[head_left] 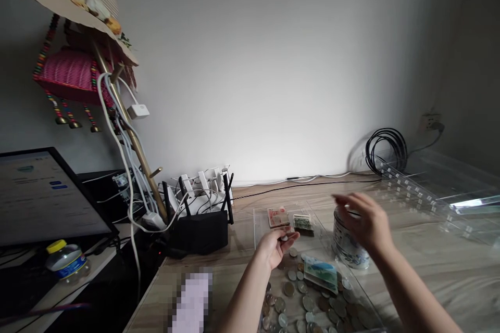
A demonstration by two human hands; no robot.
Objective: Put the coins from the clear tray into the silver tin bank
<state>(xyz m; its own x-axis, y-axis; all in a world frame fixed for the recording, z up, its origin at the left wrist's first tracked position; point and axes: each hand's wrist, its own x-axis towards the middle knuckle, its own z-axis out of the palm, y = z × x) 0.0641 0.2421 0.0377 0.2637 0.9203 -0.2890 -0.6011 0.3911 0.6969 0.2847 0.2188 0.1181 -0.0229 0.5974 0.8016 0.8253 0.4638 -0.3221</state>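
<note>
My left hand [275,246] is cupped palm up over a clear tray [261,218], with a few small coins [284,237] pinched at its fingertips. My right hand [365,222] hovers over the mouth of a printed tin can [348,247], fingers spread and holding nothing I can see. Many loose coins [308,304] lie in the near part of the tray. A folded greenish banknote [321,273] rests on them. Two more folded notes, one reddish [277,216] and one green [303,223], lie at the tray's far end.
A black router [199,229] and a power strip with several plugs [203,187] stand at left, beside a brass lamp stand [128,130]. A monitor [42,195] and bottle [64,260] sit far left. Clear acrylic trays [441,192] and a coiled black cable [386,150] lie at right.
</note>
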